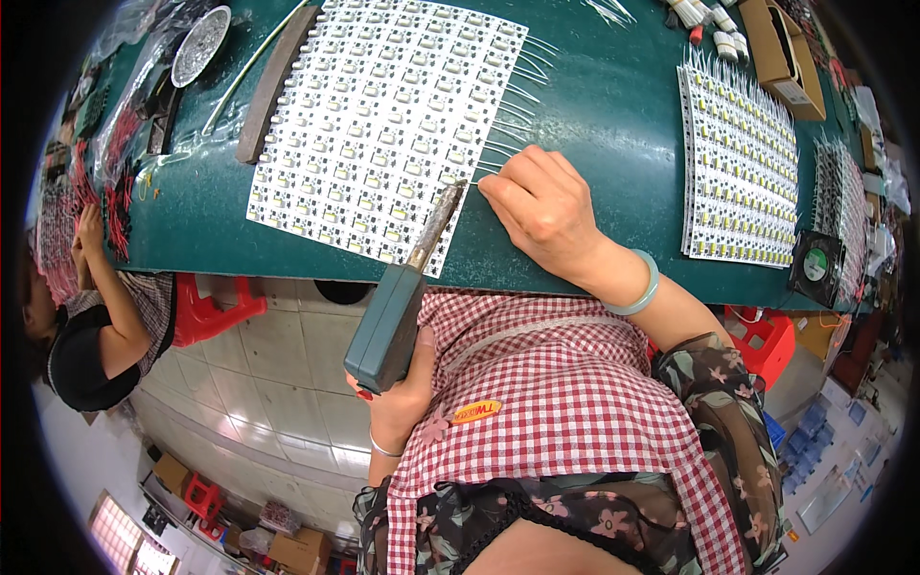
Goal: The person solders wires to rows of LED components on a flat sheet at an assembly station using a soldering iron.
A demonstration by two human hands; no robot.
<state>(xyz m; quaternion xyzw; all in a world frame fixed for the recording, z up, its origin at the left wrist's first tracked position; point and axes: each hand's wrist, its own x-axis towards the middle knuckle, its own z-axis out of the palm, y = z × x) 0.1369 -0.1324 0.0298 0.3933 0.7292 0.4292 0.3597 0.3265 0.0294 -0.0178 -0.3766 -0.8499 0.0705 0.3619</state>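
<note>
My left hand (404, 391) is wrapped round a soldering gun (386, 321) with a dark green body. Its metal tip reaches up to the right edge of a white circuit board panel (374, 125), where it meets the board near one solder spot. That panel carries rows of small components, and several thin white wires (517, 91) stick out from its right edge. Beside the tip, my right hand (544, 203) is closed in a pinch at the end of a white wire (489, 168) at the board's edge. The fingertips partly hide this wire.
A dark bar (275, 91) lies along the panel's left edge. To the right sits a stack of wired panels (738, 172), with a cardboard box (781, 57) behind and a black fan (816, 266) beside it. A round dish (201, 46) stands far left. Another person (101, 335) works at left.
</note>
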